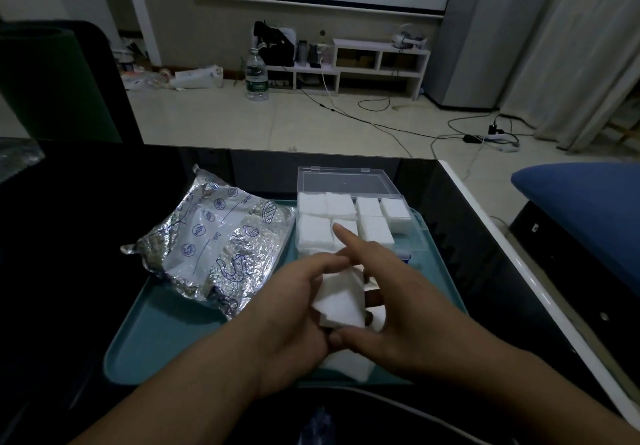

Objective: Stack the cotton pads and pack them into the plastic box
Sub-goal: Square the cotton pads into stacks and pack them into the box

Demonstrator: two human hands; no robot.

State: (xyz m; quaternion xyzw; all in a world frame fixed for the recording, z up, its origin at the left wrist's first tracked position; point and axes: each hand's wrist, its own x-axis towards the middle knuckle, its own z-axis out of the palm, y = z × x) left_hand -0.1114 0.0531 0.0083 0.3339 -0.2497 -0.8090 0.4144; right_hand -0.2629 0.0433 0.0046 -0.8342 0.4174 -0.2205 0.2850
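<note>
Holding a small stack of cotton pads (341, 300) between both hands above the teal tray (166, 340), we square its edges. Left of the stack lies a crumpled foil bag (214, 243). Our left hand (294, 313) pinches the stack; our right hand (405, 306) cups it, forefinger raised. Beyond the stack, the open plastic box (414, 236) looks nearly full, with one gap at its front right. More pads (349, 365) lie beneath the stack.

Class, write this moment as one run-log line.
hands: left and right squaring pad stack | plastic box: open, partly filled | foil bag: on tray
</note>
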